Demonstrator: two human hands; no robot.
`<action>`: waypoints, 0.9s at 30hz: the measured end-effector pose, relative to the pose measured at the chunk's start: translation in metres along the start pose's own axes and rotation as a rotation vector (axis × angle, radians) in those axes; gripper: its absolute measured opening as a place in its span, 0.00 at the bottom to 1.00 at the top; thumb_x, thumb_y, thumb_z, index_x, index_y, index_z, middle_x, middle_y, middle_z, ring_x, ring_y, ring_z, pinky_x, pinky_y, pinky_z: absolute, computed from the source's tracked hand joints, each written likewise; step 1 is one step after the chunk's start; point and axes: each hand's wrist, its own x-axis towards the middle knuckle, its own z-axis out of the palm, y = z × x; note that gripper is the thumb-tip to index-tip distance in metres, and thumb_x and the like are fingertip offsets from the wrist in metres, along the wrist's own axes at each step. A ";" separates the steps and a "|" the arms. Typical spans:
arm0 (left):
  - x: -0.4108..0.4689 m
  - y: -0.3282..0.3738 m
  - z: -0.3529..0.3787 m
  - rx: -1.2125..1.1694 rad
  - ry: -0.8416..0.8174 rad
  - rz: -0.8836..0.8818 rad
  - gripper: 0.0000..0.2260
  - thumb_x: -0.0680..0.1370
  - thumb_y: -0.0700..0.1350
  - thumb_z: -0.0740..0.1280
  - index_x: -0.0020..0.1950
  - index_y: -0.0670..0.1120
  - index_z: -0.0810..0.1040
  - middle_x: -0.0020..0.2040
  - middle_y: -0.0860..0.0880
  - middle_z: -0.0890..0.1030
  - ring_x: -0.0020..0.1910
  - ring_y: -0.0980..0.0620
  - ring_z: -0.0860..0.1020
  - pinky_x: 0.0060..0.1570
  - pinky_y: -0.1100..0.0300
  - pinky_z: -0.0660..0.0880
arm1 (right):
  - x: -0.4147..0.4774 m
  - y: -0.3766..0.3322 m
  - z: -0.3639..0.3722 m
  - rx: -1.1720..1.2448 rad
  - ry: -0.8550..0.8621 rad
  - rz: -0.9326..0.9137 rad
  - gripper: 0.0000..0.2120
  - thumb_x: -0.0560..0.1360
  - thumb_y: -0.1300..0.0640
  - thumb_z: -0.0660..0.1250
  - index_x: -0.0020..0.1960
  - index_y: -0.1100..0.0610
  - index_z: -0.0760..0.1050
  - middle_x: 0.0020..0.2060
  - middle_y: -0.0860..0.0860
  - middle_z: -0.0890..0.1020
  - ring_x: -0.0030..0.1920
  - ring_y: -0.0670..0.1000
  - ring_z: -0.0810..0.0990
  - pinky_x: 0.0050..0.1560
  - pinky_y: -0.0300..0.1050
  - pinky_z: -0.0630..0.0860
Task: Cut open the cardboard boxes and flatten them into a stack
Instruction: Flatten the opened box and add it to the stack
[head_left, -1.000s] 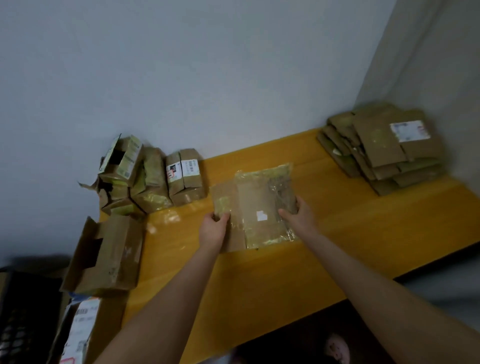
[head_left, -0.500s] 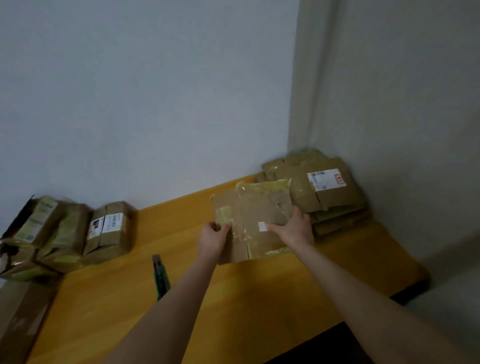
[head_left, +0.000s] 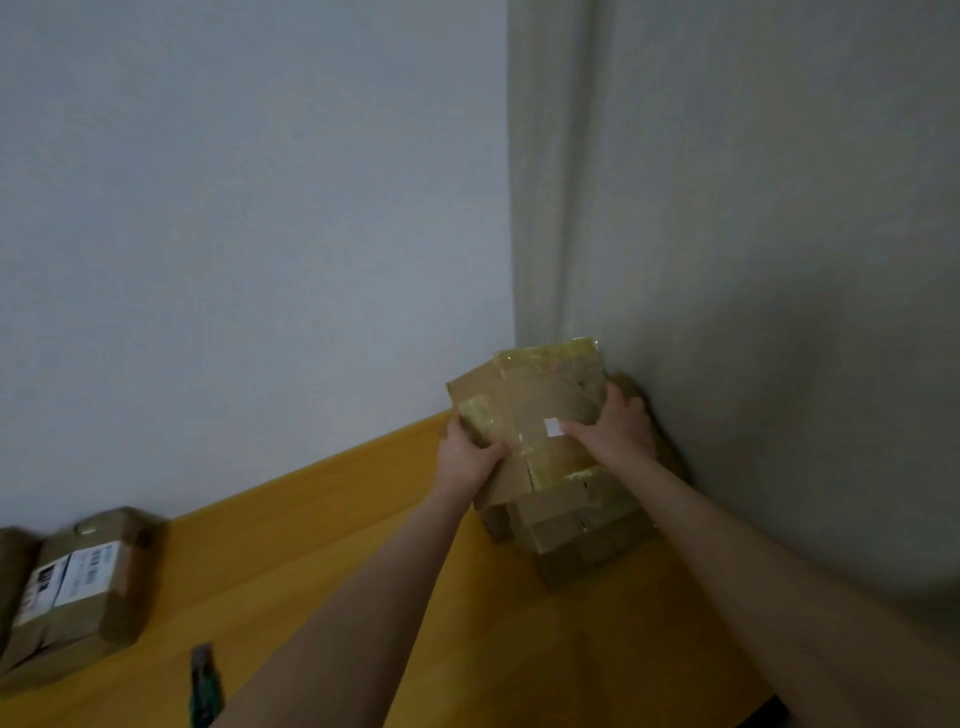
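A pale grey back wall (head_left: 234, 234) meets a greenish-grey side wall (head_left: 779, 260) in a corner. Below them runs a yellow-orange wooden table (head_left: 322, 545). In that corner, against the side wall, sits a stack of flattened brown cardboard boxes (head_left: 571, 530). Directly over the stack, two bare hands hold a flattened brown cardboard box (head_left: 540, 395), crossed with glossy yellowish tape and bearing a small white sticker. Whether it touches the stack cannot be told.

At the table's left edge lies a sealed brown cardboard box with a white shipping label (head_left: 83, 577), blurred.

The left hand (head_left: 467, 457) grips the held box's near left edge, thumb on top. The right hand (head_left: 618, 431) grips its right side, thumb laid across the top beside the sticker, fingers curled round the edge.

A slim green-handled utility knife (head_left: 205, 686) lies on the table near the bottom, beside the left forearm.
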 end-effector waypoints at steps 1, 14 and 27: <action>0.010 0.007 0.008 0.021 -0.012 -0.007 0.39 0.72 0.50 0.75 0.77 0.47 0.57 0.71 0.44 0.68 0.67 0.42 0.71 0.65 0.44 0.71 | 0.014 0.001 -0.003 -0.034 0.002 -0.004 0.43 0.68 0.39 0.73 0.75 0.53 0.57 0.70 0.58 0.65 0.69 0.60 0.66 0.64 0.58 0.69; 0.095 0.043 0.107 0.579 -0.180 -0.034 0.41 0.75 0.59 0.67 0.79 0.44 0.50 0.77 0.39 0.53 0.76 0.39 0.54 0.73 0.46 0.58 | 0.119 0.027 0.020 -0.459 -0.337 -0.227 0.31 0.78 0.39 0.58 0.76 0.49 0.56 0.76 0.54 0.56 0.76 0.61 0.50 0.73 0.61 0.54; 0.041 -0.008 0.001 0.971 0.023 0.004 0.34 0.77 0.51 0.68 0.78 0.47 0.54 0.79 0.42 0.47 0.77 0.43 0.53 0.69 0.48 0.63 | 0.050 -0.036 0.075 -0.474 -0.201 -0.513 0.29 0.77 0.43 0.62 0.74 0.51 0.59 0.76 0.57 0.53 0.76 0.60 0.48 0.75 0.58 0.47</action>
